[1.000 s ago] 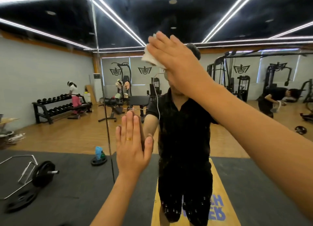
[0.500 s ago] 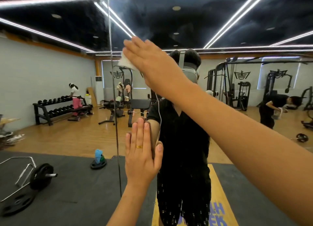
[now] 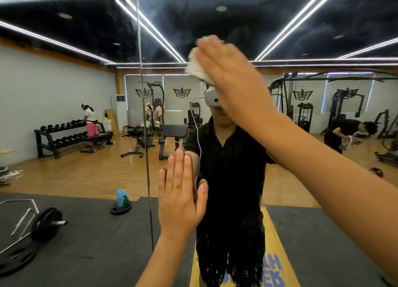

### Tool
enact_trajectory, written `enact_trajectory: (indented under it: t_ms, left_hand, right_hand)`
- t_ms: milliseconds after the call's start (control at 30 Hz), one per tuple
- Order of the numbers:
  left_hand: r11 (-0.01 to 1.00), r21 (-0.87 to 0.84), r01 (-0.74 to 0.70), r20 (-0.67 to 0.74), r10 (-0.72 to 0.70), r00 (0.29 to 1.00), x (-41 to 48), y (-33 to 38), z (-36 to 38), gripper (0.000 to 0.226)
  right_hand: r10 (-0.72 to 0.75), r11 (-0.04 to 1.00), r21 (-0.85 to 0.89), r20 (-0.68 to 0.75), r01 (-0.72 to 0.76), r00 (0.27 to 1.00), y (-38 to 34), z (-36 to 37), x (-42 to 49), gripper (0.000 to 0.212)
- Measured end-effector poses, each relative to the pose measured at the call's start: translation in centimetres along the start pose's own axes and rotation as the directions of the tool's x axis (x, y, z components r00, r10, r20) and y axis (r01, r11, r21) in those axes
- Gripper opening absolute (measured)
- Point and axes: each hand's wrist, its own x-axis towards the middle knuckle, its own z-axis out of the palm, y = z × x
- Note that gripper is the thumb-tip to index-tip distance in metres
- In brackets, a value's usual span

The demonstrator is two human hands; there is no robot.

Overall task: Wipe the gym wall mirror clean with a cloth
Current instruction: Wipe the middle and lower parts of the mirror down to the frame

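Pressing a white cloth (image 3: 197, 68) against the gym mirror (image 3: 86, 174) up high with the right-hand grip (image 3: 228, 71), seemingly flat-fingered rather than curled round it, bit blurry though. Bracing lower down with the left-hand grip (image 3: 181, 202), flat open on the glass, holding nothing, gold ring (image 3: 177, 186) on it, just right of the mirror seam (image 3: 147, 157)

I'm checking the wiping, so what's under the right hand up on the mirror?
A white cloth sits under the right hand, against the mirror; its crumpled edge shows at the hand's left. The rest of the cloth, and the glass behind it, is covered by the hand.
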Motion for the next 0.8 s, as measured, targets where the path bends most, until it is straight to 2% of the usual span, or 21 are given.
enact_trajectory:
  t_ms: [67, 133, 167, 233, 300, 333, 400, 467, 500, 567, 600, 700, 800]
  left_hand:
    - [1.0, -0.001, 0.001, -0.002, -0.001, 1.0, 0.0, -0.1, 0.0, 0.067]
    - [1.0, 0.002, 0.004, -0.006, -0.004, 1.0, 0.0, 0.0, 0.2, 0.068]
    - [1.0, 0.006, 0.007, -0.01, -0.007, 1.0, 0.1, 0.1, 0.2, 0.068]
    - [1.0, 0.012, 0.009, -0.015, -0.009, 1.0, 0.0, 0.1, 0.3, 0.067]
    - [1.0, 0.016, 0.005, -0.019, -0.005, 1.0, 0.0, 0.0, 0.4, 0.066]
    - [1.0, 0.018, 0.003, -0.019, -0.003, 1.0, 0.0, 0.0, 0.4, 0.066]
    - [1.0, 0.019, 0.005, -0.02, -0.005, 1.0, 0.1, 0.1, 0.4, 0.066]
    - [1.0, 0.016, 0.01, -0.014, -0.009, 1.0, 0.1, 0.2, 0.3, 0.067]
    - [1.0, 0.014, 0.009, -0.013, -0.009, 1.0, 0.1, 0.2, 0.3, 0.067]
    - [1.0, 0.013, 0.008, -0.009, -0.008, 1.0, 0.2, 0.1, 0.2, 0.067]
    - [1.0, 0.016, 0.007, -0.006, -0.007, 1.0, 0.2, 0.0, 0.2, 0.067]
    - [1.0, 0.022, 0.002, -0.008, -0.001, 1.0, 0.1, 0.0, 0.1, 0.067]
    - [1.0, 0.0, 0.002, -0.007, -0.002, 1.0, 0.0, 0.1, 0.0, 0.067]
  right_hand:
    - [0.234, 0.971, 0.074, -0.093, -0.228, 0.968, 2.6, -1.3, -3.6, 0.06]
    - [0.436, 0.899, 0.121, -0.16, -0.421, 0.886, 4.6, -2.3, -6.9, 0.057]
    - [0.511, 0.859, 0.146, -0.178, -0.491, 0.841, 5.0, -2.6, -7.9, 0.062]
    - [0.598, 0.801, 0.2, -0.215, -0.565, 0.772, 4.6, -2.2, -7.9, 0.068]
    - [0.609, 0.793, 0.204, -0.245, -0.574, 0.754, 2.8, -1.2, -5.4, 0.062]
    - [0.566, 0.824, 0.192, -0.252, -0.533, 0.785, 1.5, -0.5, -3.7, 0.061]
    - [0.392, 0.917, 0.167, -0.21, -0.362, 0.896, -1.1, 1.5, -0.3, 0.063]
    - [0.138, 0.988, 0.078, -0.093, -0.131, 0.986, -3.0, 3.0, 2.1, 0.062]
    - [0.003, 1.0, 0.026, -0.028, -0.002, 1.0, -3.6, 3.5, 2.6, 0.062]
    - [-0.221, 0.974, -0.032, 0.046, 0.223, 0.974, -3.3, 4.0, 2.1, 0.068]
    - [-0.285, 0.958, -0.024, 0.058, 0.287, 0.957, -2.9, 3.9, 0.8, 0.068]
    - [-0.359, 0.933, 0.038, 0.135, 0.357, 0.924, -1.7, 3.4, -5.4, 0.069]
    - [-0.359, 0.933, 0.059, 0.176, 0.354, 0.917, -0.4, 2.6, -9.9, 0.07]
